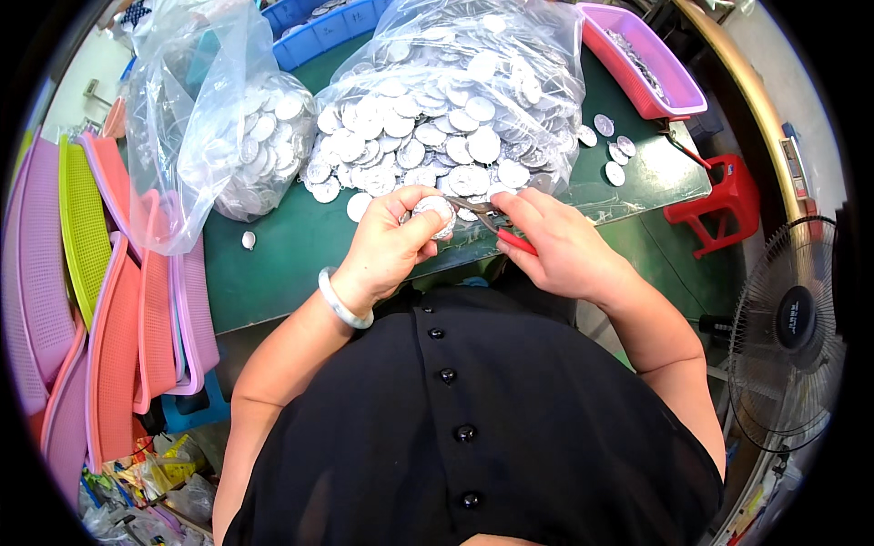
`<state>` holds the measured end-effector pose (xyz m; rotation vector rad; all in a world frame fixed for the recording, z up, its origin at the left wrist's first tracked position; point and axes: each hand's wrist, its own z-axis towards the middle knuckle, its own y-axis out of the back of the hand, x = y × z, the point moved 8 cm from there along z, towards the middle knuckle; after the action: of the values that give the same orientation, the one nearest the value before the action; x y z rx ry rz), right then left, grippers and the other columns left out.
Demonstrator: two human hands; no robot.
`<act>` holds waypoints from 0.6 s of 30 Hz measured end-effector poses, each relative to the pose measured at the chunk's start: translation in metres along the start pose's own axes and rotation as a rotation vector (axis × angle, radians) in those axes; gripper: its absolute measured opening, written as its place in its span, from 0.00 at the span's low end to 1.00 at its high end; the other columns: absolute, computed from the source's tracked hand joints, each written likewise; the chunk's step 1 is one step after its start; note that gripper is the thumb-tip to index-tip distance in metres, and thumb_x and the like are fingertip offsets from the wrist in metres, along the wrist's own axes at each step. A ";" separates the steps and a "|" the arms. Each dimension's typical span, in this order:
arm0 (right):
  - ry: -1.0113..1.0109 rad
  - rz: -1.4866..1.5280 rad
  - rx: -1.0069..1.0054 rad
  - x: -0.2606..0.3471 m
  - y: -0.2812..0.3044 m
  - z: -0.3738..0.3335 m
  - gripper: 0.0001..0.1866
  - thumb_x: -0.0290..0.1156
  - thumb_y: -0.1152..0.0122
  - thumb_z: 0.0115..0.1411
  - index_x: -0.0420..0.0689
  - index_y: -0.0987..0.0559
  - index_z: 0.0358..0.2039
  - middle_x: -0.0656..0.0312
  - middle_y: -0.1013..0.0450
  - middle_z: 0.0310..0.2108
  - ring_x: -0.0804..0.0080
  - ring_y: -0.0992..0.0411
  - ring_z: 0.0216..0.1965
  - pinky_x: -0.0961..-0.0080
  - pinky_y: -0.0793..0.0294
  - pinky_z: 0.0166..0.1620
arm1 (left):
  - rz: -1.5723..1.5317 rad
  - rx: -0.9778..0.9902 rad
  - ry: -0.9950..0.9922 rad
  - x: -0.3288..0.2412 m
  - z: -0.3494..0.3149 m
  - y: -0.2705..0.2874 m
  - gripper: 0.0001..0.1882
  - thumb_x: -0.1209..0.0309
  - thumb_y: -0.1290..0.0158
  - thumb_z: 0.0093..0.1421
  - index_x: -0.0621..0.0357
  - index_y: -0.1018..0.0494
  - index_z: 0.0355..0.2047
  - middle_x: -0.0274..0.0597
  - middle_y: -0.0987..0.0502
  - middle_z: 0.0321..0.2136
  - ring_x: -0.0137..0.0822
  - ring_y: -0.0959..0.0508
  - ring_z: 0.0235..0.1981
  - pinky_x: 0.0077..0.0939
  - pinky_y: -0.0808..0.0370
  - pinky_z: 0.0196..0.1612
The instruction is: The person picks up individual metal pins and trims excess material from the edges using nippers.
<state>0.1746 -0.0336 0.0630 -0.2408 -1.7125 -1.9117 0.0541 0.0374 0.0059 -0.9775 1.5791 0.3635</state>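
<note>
Silvery disc (438, 215) sits up off the near edge of the green surface (264, 287), in front of the person's chest; taking it as clock centre, 12 pointing away from the person. Left hand (390, 235) pinches it between thumb and fingers. Right hand (557, 238) is wrapped on red-handled pliers (490, 217), tips at the disc's rim; can't tell from here if they bite.

So one piece is in work, seemingly mid-run. Plenty left, I'd judge: a big heap of discs (391, 123) spills from a large clear bag (563, 55) at 12. Smaller clear bag (173, 136) at 10, part full of similar discs; could be done or waiting, no visible difference. Five loose discs (615, 173) lie between 2 and 3, maybe set aside. Pink basket (687, 109) at 2 holds small metal bits, finished or not unclear. Lone small piece (248, 240) at 9. Blue bin (332, 35) at 11, contents mostly hidden. Beyond the surface: stacked baskets (114, 346) at 8, red stool (728, 205) at 3.
</note>
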 end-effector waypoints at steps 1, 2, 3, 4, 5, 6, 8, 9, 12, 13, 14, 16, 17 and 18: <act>-0.006 0.011 0.009 0.000 -0.001 0.000 0.19 0.30 0.45 0.51 0.38 0.35 0.43 0.51 0.35 0.30 0.53 0.33 0.31 0.65 0.33 0.34 | -0.003 0.000 0.006 0.000 0.000 0.000 0.06 0.70 0.49 0.55 0.58 0.29 0.32 0.30 0.27 0.19 0.14 0.34 0.14 0.05 0.40 0.16; -0.012 0.022 0.018 -0.001 -0.002 0.001 0.19 0.30 0.45 0.51 0.38 0.35 0.42 0.51 0.34 0.31 0.53 0.33 0.31 0.65 0.33 0.34 | -0.006 -0.001 0.006 0.000 0.000 0.001 0.06 0.70 0.49 0.55 0.58 0.29 0.32 0.30 0.27 0.19 0.14 0.34 0.14 0.05 0.40 0.16; -0.018 0.034 0.028 -0.001 -0.002 0.001 0.18 0.30 0.45 0.51 0.38 0.34 0.42 0.50 0.34 0.31 0.53 0.33 0.32 0.64 0.33 0.34 | -0.009 -0.002 0.006 0.000 0.001 0.001 0.06 0.70 0.49 0.55 0.58 0.29 0.32 0.29 0.27 0.19 0.14 0.34 0.14 0.05 0.40 0.16; -0.011 0.049 0.025 -0.001 -0.003 0.002 0.18 0.30 0.45 0.51 0.38 0.34 0.42 0.50 0.34 0.31 0.52 0.33 0.32 0.64 0.33 0.34 | -0.013 -0.003 0.006 0.000 0.001 0.002 0.06 0.70 0.49 0.55 0.58 0.29 0.33 0.29 0.28 0.19 0.14 0.34 0.14 0.04 0.40 0.16; -0.003 0.064 0.023 -0.001 -0.004 0.002 0.18 0.29 0.46 0.52 0.38 0.34 0.42 0.50 0.34 0.32 0.52 0.33 0.32 0.64 0.33 0.34 | -0.010 -0.001 0.006 0.000 0.001 0.002 0.06 0.70 0.49 0.55 0.58 0.29 0.33 0.29 0.27 0.20 0.14 0.34 0.14 0.04 0.40 0.16; 0.005 0.079 0.021 -0.001 -0.004 0.003 0.18 0.29 0.46 0.52 0.38 0.34 0.42 0.50 0.34 0.32 0.52 0.32 0.32 0.65 0.33 0.35 | -0.008 0.001 0.006 0.000 0.000 0.002 0.06 0.70 0.49 0.55 0.58 0.29 0.33 0.29 0.27 0.20 0.14 0.34 0.15 0.04 0.40 0.16; 0.004 0.130 0.045 -0.003 -0.008 0.003 0.17 0.29 0.47 0.52 0.37 0.34 0.42 0.49 0.33 0.33 0.51 0.32 0.33 0.64 0.33 0.35 | 0.000 0.013 -0.002 0.000 0.000 0.002 0.06 0.70 0.49 0.55 0.58 0.29 0.33 0.30 0.28 0.21 0.14 0.34 0.16 0.04 0.39 0.17; 0.002 0.155 0.057 -0.004 -0.010 0.003 0.17 0.29 0.47 0.52 0.37 0.35 0.42 0.49 0.33 0.33 0.51 0.32 0.33 0.64 0.33 0.35 | 0.006 0.022 -0.010 0.000 0.001 0.003 0.07 0.70 0.50 0.55 0.58 0.29 0.33 0.30 0.28 0.21 0.14 0.34 0.16 0.04 0.39 0.18; -0.013 0.227 0.060 -0.010 -0.017 0.002 0.17 0.29 0.48 0.53 0.37 0.34 0.43 0.48 0.32 0.34 0.51 0.32 0.35 0.64 0.33 0.37 | 0.051 0.035 -0.040 -0.001 0.001 0.002 0.07 0.70 0.50 0.55 0.58 0.29 0.33 0.30 0.28 0.21 0.15 0.35 0.17 0.05 0.39 0.20; -0.011 0.256 0.059 -0.011 -0.019 0.002 0.16 0.28 0.48 0.53 0.37 0.34 0.43 0.49 0.32 0.34 0.51 0.32 0.35 0.66 0.33 0.37 | 0.070 0.037 -0.050 -0.002 0.000 0.002 0.07 0.70 0.50 0.55 0.59 0.29 0.33 0.30 0.29 0.21 0.15 0.36 0.17 0.06 0.38 0.20; -0.010 0.286 0.057 -0.013 -0.022 0.002 0.16 0.27 0.48 0.54 0.37 0.33 0.43 0.49 0.32 0.33 0.52 0.32 0.35 0.67 0.33 0.37 | 0.078 0.034 -0.060 -0.002 0.000 0.002 0.07 0.70 0.49 0.55 0.59 0.29 0.33 0.30 0.29 0.21 0.15 0.36 0.17 0.06 0.39 0.20; -0.022 0.344 0.077 -0.014 -0.024 0.002 0.16 0.26 0.49 0.54 0.37 0.33 0.43 0.51 0.31 0.32 0.54 0.32 0.33 0.69 0.33 0.36 | 0.092 0.031 -0.078 -0.002 0.000 0.003 0.08 0.69 0.49 0.55 0.59 0.29 0.33 0.29 0.29 0.21 0.16 0.36 0.17 0.07 0.39 0.20; -0.034 0.373 0.099 -0.014 -0.025 0.003 0.15 0.26 0.49 0.54 0.37 0.33 0.43 0.51 0.31 0.30 0.56 0.32 0.32 0.70 0.33 0.36 | 0.102 0.029 -0.083 -0.002 0.000 0.003 0.08 0.69 0.49 0.55 0.59 0.29 0.33 0.30 0.29 0.21 0.16 0.36 0.17 0.07 0.39 0.20; -0.047 0.401 0.121 -0.014 -0.025 0.004 0.15 0.26 0.50 0.54 0.37 0.33 0.43 0.52 0.31 0.29 0.57 0.32 0.31 0.71 0.34 0.35 | 0.112 0.027 -0.087 -0.001 0.000 0.004 0.08 0.69 0.49 0.55 0.59 0.29 0.33 0.30 0.29 0.21 0.16 0.36 0.18 0.07 0.39 0.20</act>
<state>0.1726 -0.0250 0.0356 -0.5415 -1.6547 -1.5163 0.0513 0.0402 0.0060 -0.8441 1.5594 0.4555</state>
